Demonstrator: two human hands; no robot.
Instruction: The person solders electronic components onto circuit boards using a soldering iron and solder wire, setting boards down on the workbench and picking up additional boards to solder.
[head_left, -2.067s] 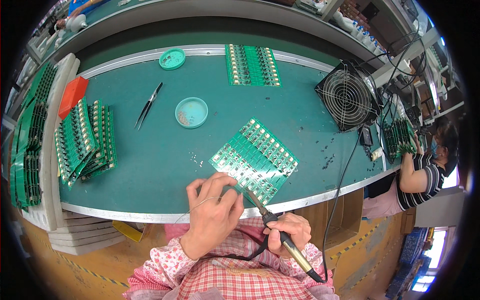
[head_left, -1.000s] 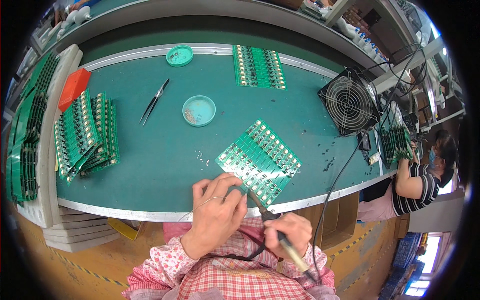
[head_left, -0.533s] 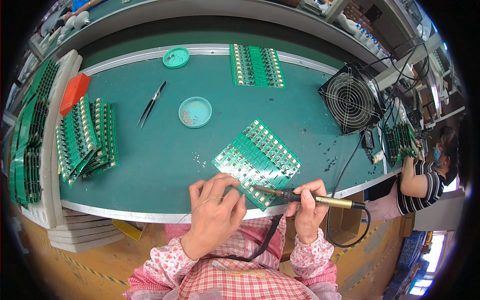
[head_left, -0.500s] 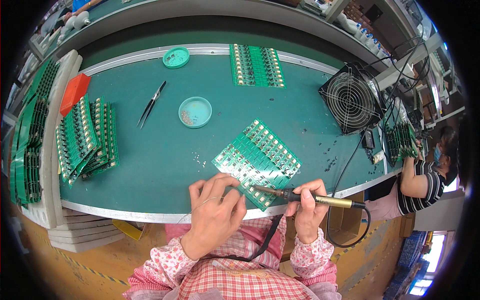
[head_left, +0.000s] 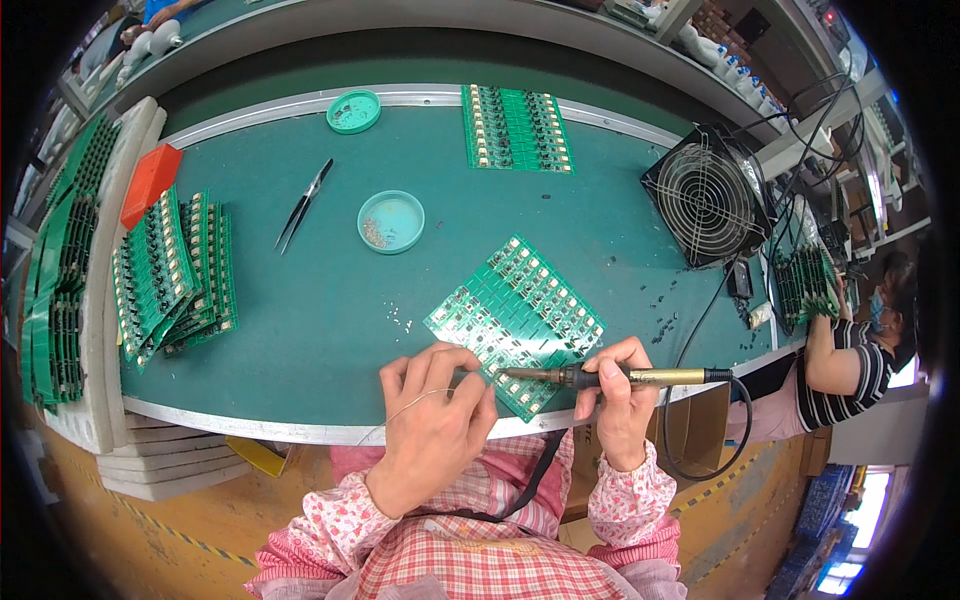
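Observation:
My right hand (head_left: 621,405) grips a soldering iron (head_left: 665,377) with a black collar and brass-coloured handle. Its tip reaches left onto a green circuit board panel (head_left: 525,300) lying tilted near the table's front edge. At the panel's lower left corner is my left hand (head_left: 432,425), fingers curled and pinched around a thin solder wire (head_left: 408,406). The wire loops back across the hand, and its working end is hidden by the fingers. Rows of small pale and black components cover the panel.
A black fan (head_left: 705,195) stands at right, beside the iron's cable. Tweezers (head_left: 304,206), a round turquoise dish (head_left: 391,222) and a smaller dish (head_left: 354,111) lie farther back. Stacked panels (head_left: 165,275) and a red box (head_left: 151,186) sit left. Another person (head_left: 840,360) works at right.
The soldering iron has swung to a flatter angle, its handle end rising slightly as my right hand shifted up. My left hand stays nearly in place at the panel.

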